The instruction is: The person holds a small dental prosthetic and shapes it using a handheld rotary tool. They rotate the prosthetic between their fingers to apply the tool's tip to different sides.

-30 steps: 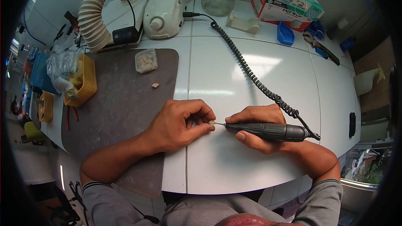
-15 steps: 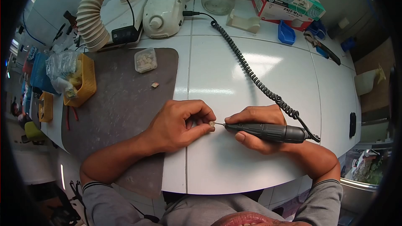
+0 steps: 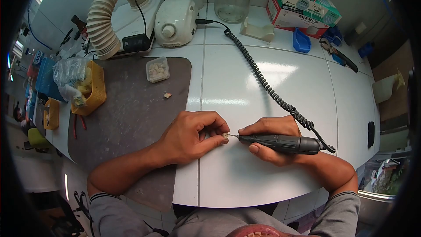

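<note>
Between thumb and fingertips, my left hand (image 3: 196,135) pinches a small cream-coloured piece (image 3: 225,135). My right hand (image 3: 275,138) is wrapped round a black rotary handpiece (image 3: 285,144), which lies level and points left. Its thin metal bit (image 3: 233,136) reaches the small piece; whether it presses in is too small to tell. A coiled black cord (image 3: 263,79) runs from the handpiece's rear to a white control unit (image 3: 175,21). On the brown mat (image 3: 131,118) are a clear tub (image 3: 158,70) of small pale pieces and one loose fragment (image 3: 167,95).
A ribbed hose (image 3: 101,22) arches at the back left, near a yellow basket (image 3: 97,88) holding plastic bags. Along the back stand a glass jar (image 3: 231,0), a face mask box (image 3: 291,17) and a blue tray (image 3: 301,41). Pliers (image 3: 344,59) lie at the right.
The whole view has shifted slightly, so things appear a little lower and further right. Both hands keep their grips, with the bit still at the small piece.
</note>
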Demonstrator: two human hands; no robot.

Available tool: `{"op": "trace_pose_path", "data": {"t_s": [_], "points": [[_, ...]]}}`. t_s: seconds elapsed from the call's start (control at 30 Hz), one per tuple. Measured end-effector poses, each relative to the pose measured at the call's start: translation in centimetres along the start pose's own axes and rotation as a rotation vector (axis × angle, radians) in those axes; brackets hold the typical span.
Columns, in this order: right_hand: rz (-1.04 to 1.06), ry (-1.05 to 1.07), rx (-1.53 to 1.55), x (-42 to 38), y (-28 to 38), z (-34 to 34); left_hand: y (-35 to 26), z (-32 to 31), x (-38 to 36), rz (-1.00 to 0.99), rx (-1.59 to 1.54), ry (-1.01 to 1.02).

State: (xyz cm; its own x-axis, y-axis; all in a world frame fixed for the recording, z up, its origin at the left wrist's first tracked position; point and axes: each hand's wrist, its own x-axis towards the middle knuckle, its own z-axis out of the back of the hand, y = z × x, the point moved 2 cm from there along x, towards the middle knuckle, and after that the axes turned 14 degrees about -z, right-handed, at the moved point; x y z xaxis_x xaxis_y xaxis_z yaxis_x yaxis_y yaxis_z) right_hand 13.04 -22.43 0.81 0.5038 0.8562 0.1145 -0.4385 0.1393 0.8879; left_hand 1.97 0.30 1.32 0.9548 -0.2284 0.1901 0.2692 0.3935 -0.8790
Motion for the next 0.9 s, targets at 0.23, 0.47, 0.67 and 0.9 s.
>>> {"op": "trace_pose_path", "data": {"t_s": [0.23,0.47,0.67,0.9], "points": [[-0.001,-0.002,-0.006,-0.05,-0.14,-0.02,-0.02,0.04,0.01,-0.006,-0.005,0.001],[-0.001,-0.002,-0.012,-0.01,-0.2,-0.05,0.19,-0.07,-0.03,-0.012,-0.01,-0.014],[0.023,-0.015,-0.001,0.05,-0.15,-0.15,0.58,-0.31,-0.15,-0.038,-0.012,-0.041],[0.028,-0.016,-0.007,0.09,-0.07,-0.1,0.64,-0.31,-0.2,-0.046,-0.003,-0.036]]}}
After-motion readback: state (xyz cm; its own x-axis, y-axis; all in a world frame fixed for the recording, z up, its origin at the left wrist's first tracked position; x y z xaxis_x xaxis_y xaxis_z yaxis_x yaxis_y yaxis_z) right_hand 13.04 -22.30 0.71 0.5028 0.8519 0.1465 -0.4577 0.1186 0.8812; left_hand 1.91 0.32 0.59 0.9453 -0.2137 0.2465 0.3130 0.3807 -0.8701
